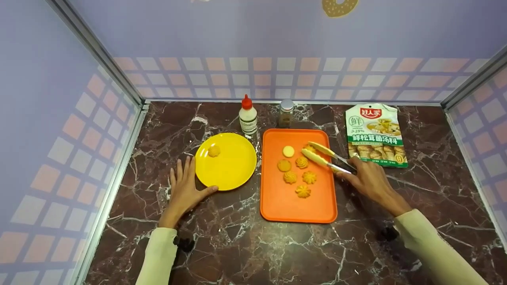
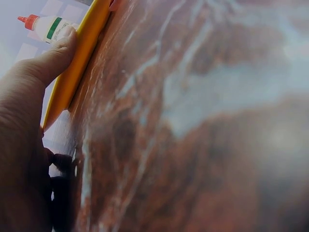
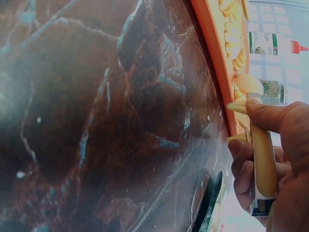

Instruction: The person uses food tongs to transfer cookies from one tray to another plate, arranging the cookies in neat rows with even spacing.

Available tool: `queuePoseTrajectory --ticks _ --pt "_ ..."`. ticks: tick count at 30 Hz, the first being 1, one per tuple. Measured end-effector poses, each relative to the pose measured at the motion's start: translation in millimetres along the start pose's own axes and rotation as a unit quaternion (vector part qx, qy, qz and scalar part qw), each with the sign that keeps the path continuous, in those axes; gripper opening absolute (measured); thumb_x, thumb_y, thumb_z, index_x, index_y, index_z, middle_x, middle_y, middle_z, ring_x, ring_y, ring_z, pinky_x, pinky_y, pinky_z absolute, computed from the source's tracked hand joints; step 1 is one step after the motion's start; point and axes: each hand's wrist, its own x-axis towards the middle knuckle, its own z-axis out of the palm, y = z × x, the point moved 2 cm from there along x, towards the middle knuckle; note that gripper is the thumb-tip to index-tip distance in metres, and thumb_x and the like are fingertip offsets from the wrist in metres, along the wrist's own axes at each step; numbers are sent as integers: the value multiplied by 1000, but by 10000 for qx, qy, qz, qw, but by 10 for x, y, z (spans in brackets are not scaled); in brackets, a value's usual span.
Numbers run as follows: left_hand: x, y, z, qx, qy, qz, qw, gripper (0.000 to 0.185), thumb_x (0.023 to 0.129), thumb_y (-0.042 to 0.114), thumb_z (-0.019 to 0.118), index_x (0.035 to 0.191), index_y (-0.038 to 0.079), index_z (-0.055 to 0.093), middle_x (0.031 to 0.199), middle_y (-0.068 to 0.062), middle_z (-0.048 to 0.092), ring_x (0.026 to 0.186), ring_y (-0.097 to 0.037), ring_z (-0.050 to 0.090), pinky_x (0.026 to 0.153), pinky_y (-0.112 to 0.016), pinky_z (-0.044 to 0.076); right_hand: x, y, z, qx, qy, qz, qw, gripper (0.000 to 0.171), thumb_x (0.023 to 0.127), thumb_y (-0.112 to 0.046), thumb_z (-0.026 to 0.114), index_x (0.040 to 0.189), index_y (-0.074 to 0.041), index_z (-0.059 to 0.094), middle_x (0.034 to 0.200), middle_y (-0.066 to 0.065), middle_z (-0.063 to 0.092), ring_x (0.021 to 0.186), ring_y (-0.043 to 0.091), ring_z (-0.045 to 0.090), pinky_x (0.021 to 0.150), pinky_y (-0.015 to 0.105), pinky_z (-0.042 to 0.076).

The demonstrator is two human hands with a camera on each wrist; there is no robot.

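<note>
My right hand (image 1: 370, 180) grips a pair of tongs (image 1: 317, 157) with yellow tips and metal arms. The tips lie on either side of a cookie (image 1: 309, 148) at the upper right of the orange tray (image 1: 277, 211); I cannot tell whether they touch it. Several other cookies lie on the tray, among them a swirled one (image 1: 290, 177) and a pale round one (image 1: 288, 151). My left hand (image 1: 185, 190), fingers extended, rests at the left edge of the yellow plate (image 1: 229, 174), its thumb by the near rim. A single cookie (image 1: 214, 151) sits on that plate.
Behind the plate stands a squeeze bottle (image 1: 248, 116) with a red cap. A small glass jar (image 1: 286, 114) is just behind the tray. To the right lies a green and white food packet (image 1: 376, 136). Walls border the dark marbled tabletop (image 1: 237, 253).
</note>
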Motion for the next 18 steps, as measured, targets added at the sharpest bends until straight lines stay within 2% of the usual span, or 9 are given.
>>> queuePoseTrajectory --ticks 11,18 --pt "-6 -9 10 4 -10 -21 10000 135 88 71 82 178 7 4 185 -19 -2 169 -43 -14 132 -62 -17 15 -34 -55 114 167 74 9998 38 97 -26 88 113 3 71 64 3 62 54 21 54 52 39 42" --pt "5 -2 -1 -9 -58 -57 10000 137 87 73 81 178 7 3 185 -18 -3 169 -42 -16 131 -62 -18 52 -77 -104 277 360 -3 9990 36 96 -23 88 113 4 71 64 3 61 52 16 47 49 33 38"
